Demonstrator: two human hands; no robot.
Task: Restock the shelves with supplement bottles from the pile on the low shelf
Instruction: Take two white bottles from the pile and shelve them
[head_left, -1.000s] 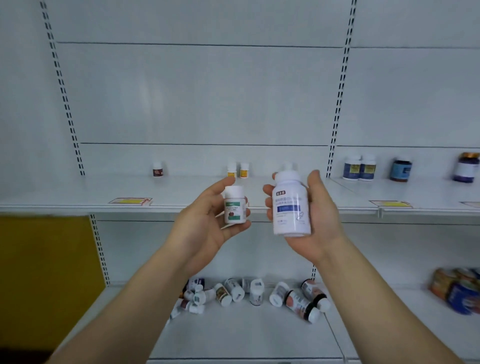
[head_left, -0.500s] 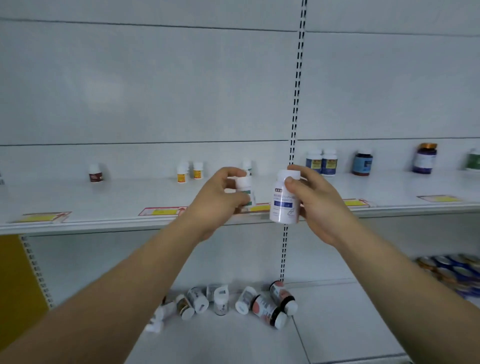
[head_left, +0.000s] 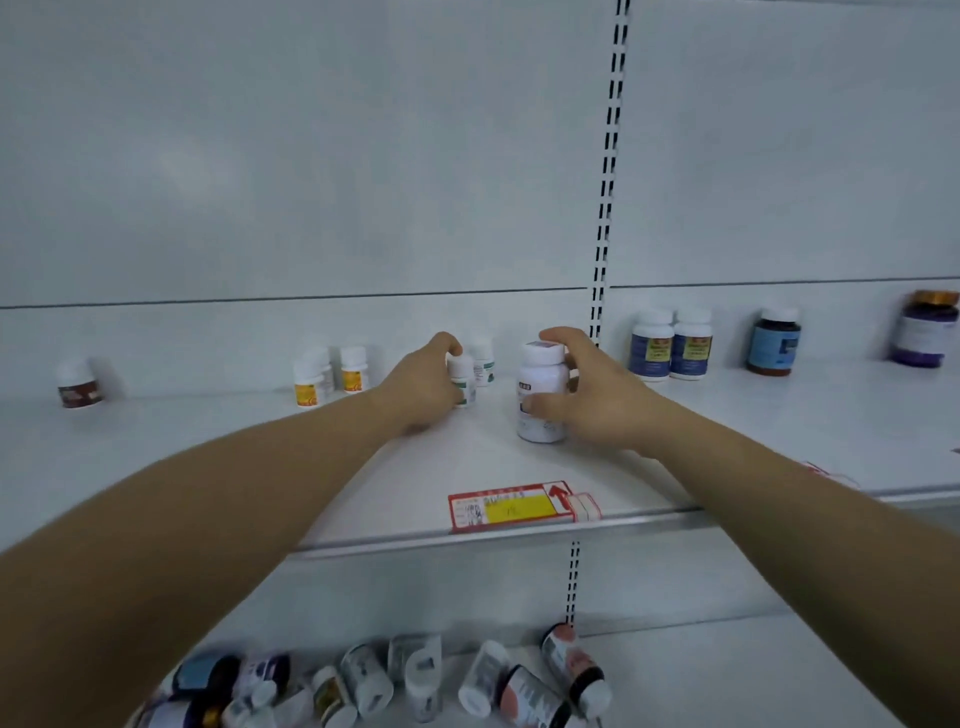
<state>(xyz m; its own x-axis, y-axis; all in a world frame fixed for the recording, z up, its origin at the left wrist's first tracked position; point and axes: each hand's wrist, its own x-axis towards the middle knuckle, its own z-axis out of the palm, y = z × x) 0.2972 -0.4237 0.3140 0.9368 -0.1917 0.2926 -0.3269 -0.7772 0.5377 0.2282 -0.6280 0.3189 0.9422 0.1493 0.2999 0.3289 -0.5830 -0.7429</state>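
Smooth matt white shelf (head_left: 467, 467) with a shiny metal front edge; glossy plastic large bottle (head_left: 540, 400).

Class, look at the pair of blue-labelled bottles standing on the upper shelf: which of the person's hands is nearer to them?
The right hand. It grips a large white bottle just left of the blue-labelled pair; the left hand holds a small bottle farther left.

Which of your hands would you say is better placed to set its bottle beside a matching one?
Left. The left hand holds the small green-labelled bottle right beside a matching one; the right hand's large white bottle has no visible match.
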